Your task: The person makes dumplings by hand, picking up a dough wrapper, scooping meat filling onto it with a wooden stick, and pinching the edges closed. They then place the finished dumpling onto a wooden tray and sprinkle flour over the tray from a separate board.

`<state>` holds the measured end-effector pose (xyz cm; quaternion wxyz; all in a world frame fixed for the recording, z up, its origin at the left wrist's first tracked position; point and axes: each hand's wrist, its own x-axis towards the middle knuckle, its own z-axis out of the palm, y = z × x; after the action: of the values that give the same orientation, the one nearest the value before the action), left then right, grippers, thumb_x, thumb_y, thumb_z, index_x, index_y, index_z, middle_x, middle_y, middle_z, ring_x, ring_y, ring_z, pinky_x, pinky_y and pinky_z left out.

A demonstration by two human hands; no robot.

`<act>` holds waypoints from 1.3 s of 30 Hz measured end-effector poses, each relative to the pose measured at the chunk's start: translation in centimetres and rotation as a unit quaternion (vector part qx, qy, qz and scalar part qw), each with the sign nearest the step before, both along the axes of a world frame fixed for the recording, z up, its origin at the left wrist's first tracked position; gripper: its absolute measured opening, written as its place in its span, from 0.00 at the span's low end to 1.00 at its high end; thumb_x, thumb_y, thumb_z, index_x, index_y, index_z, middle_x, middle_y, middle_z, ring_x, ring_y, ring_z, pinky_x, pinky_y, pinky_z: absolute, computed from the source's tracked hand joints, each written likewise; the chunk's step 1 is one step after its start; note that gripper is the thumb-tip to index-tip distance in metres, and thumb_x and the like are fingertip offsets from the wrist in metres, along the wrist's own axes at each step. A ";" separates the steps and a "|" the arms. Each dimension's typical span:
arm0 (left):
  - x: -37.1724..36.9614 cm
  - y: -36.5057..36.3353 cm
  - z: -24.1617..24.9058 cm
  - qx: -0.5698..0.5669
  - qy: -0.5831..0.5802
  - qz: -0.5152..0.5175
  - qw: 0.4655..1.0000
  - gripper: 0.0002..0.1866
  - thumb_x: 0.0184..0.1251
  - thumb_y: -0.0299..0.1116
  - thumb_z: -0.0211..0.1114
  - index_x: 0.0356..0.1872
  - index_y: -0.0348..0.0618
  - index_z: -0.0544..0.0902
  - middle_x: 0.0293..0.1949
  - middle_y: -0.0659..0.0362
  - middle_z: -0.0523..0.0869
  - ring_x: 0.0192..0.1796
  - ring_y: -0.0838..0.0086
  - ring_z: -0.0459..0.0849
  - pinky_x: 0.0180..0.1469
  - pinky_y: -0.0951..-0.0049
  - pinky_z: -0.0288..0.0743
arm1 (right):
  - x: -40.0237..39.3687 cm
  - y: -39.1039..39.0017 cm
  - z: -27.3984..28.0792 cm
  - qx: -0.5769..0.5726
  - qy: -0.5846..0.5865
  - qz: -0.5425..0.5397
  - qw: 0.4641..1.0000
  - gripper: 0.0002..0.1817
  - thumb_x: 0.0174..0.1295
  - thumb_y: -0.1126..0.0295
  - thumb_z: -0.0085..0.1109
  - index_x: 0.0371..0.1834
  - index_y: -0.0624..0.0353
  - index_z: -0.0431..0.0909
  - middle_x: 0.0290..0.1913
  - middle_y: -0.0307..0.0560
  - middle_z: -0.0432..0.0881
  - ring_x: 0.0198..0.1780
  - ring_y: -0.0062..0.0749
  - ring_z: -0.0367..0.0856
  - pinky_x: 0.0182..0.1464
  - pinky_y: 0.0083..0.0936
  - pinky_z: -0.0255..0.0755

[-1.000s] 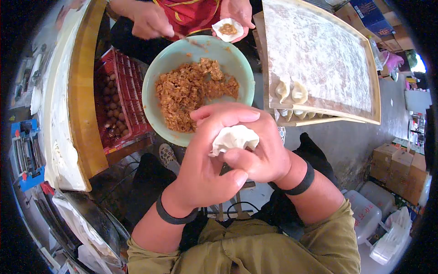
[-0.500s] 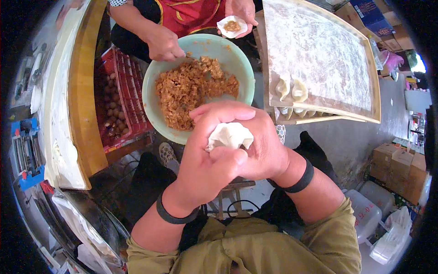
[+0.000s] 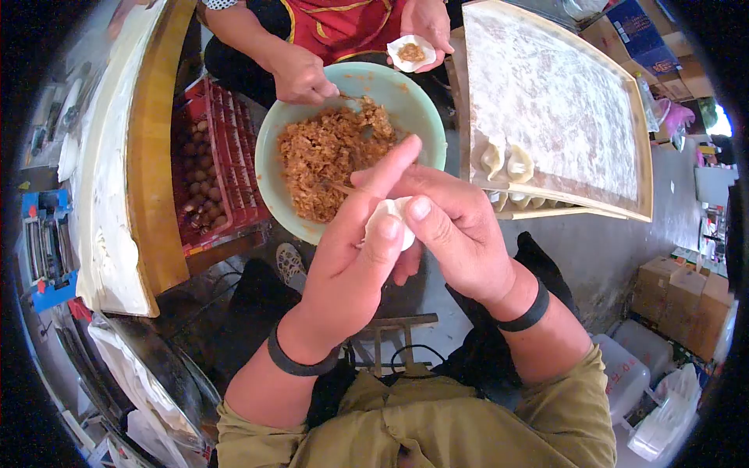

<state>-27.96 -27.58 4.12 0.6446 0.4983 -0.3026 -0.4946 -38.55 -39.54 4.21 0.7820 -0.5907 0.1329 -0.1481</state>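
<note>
A white dumpling (image 3: 402, 235) is pinched between my two hands, in front of the bowl's near rim. My left hand (image 3: 349, 248) has its thumb pressed on the dough, while its index finger points up and away. My right hand (image 3: 462, 228) curls round the other side, thumb tip on the dumpling's top edge. Fingers hide the underside. Just beyond, a pale green bowl (image 3: 428, 129) holds reddish-brown minced filling (image 3: 312, 156). A thin brown stick (image 3: 339, 187) shows beside my left fingers, over the filling.
Opposite, a person's hand (image 3: 306, 76) holds a utensil in the filling; their other hand (image 3: 431, 30) carries a filled wrapper (image 3: 411, 53). Right stands a floured tray (image 3: 554, 101) with two dumplings (image 3: 507, 162). Left are a red crate (image 3: 234, 160) of round brown items and a wooden board (image 3: 152, 164).
My hands have moved from cupped together to side by side, with both thumbs on the dough. The dumpling looks more closed up. The view has shifted slightly.
</note>
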 end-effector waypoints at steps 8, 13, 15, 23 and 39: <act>-0.4 -0.7 -0.2 -0.023 0.032 0.071 0.997 0.33 0.79 0.30 0.56 0.76 0.42 0.49 0.60 0.50 0.79 0.52 0.73 0.81 0.49 0.71 0.79 | -0.1 -0.2 -0.7 -0.074 0.007 -0.097 0.992 0.11 0.71 0.66 0.61 0.47 0.60 0.87 0.42 0.47 0.81 0.39 0.31 0.83 0.41 0.29 0.79; 0.9 -0.1 0.5 0.023 -0.020 -0.018 0.999 0.32 0.78 0.31 0.58 0.76 0.43 0.52 0.59 0.51 0.79 0.53 0.71 0.82 0.53 0.70 0.79 | -0.3 -3.0 -0.8 -0.305 -0.044 -0.046 0.950 0.07 0.62 0.72 0.68 0.43 0.58 0.87 0.35 0.45 0.81 0.42 0.39 0.80 0.49 0.35 0.74; 1.0 0.0 0.5 0.027 -0.030 -0.033 0.999 0.31 0.78 0.30 0.58 0.75 0.42 0.53 0.58 0.51 0.79 0.53 0.72 0.82 0.54 0.71 0.78 | -0.3 -3.6 -0.3 -0.381 -0.063 -0.027 0.922 0.06 0.60 0.73 0.68 0.40 0.58 0.86 0.34 0.45 0.81 0.40 0.41 0.80 0.45 0.34 0.73; 0.5 0.4 -0.2 -0.004 0.021 -0.004 1.000 0.20 0.81 0.33 0.55 0.66 0.38 0.66 0.53 0.55 0.81 0.49 0.73 0.84 0.53 0.71 0.79 | -0.4 -2.5 -0.7 -0.330 -0.007 -0.117 0.937 0.04 0.63 0.73 0.66 0.36 0.59 0.81 0.32 0.44 0.80 0.37 0.38 0.79 0.42 0.33 0.73; 0.7 1.1 0.1 0.098 0.004 -0.007 0.995 0.20 0.81 0.43 0.56 0.61 0.38 0.76 0.43 0.62 0.84 0.39 0.83 0.80 0.42 0.79 0.76 | 0.2 -2.1 -0.6 -0.335 -0.042 -0.078 0.938 0.03 0.65 0.76 0.62 0.34 0.60 0.78 0.33 0.47 0.78 0.38 0.44 0.78 0.41 0.36 0.72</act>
<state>-27.26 -26.49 4.18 0.5904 0.5549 -0.2533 -0.5286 -38.33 -41.59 3.63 0.5297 -0.7995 0.0877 -0.2692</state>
